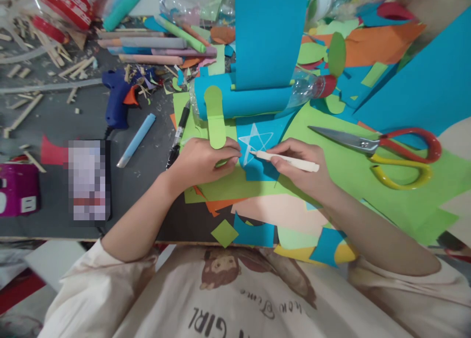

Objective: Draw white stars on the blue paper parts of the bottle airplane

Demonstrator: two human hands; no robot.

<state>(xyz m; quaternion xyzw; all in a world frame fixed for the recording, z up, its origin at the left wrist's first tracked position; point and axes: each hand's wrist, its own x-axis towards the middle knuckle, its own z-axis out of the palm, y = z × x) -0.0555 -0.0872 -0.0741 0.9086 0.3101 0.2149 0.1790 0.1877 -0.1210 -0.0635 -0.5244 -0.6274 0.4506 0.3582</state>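
A small piece of blue paper point(263, 173) lies on green paper, with a star outline point(253, 132) drawn on it in white. My right hand point(303, 166) grips a white marker point(294, 161), its tip touching the lower left of the star. At the blue paper's left edge, my left hand point(200, 164) has its fingers curled and pressed on the sheet. Just beyond both hands lies a plastic bottle point(309, 90) wrapped in blue paper, with a red cap point(327, 86), a green rounded strip point(216, 117) and a tall blue panel point(272, 34).
Scissors point(371, 144) lie open on the green sheet point(331, 181) at right. On the left are a blue glue gun point(119, 100), a light blue marker point(137, 139), a black pen point(179, 134) and a phone point(90, 181). Paper scraps lie along the near table edge.
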